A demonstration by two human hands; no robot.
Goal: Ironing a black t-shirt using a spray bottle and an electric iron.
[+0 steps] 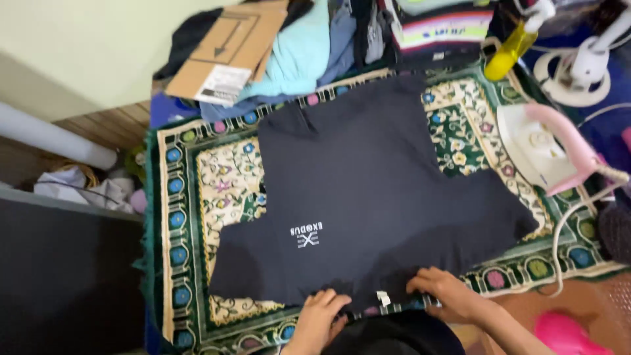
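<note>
On a patterned rug [197,171] with a cream floral field and a green border of blue roundels, a dark navy T-shirt [374,197] lies spread flat. Its long axis runs from the near edge of the rug toward the far edge: the collar end, with a small white tag [383,298], is nearest the person, and the hem points away toward the pile of clothes. The two short sleeves stick out to either side, and a small white printed emblem sits on the chest, seen upside down from here. The cloth looks like soft, matte knit, lying mostly smooth.

The left hand [320,315] rests on the collar edge with its fingers curled down onto the fabric, pinching or pressing it; I cannot tell which. The right hand [442,289] lies just beside the tag, fingers bent and pressing the same edge.

To the right, on the rug's margin, a white and pink electric iron [545,148] stands with its cord trailing down. Behind it are a yellow spray bottle [509,52] and the white base of a fan [582,69]. At the far end lie stacked garments, among them a pale turquoise cloth [296,56] and a striped top [440,29], with a flattened cardboard box [227,52] resting on them. Left of the rug a wooden floor [112,125] shows below a pale wall.
</note>
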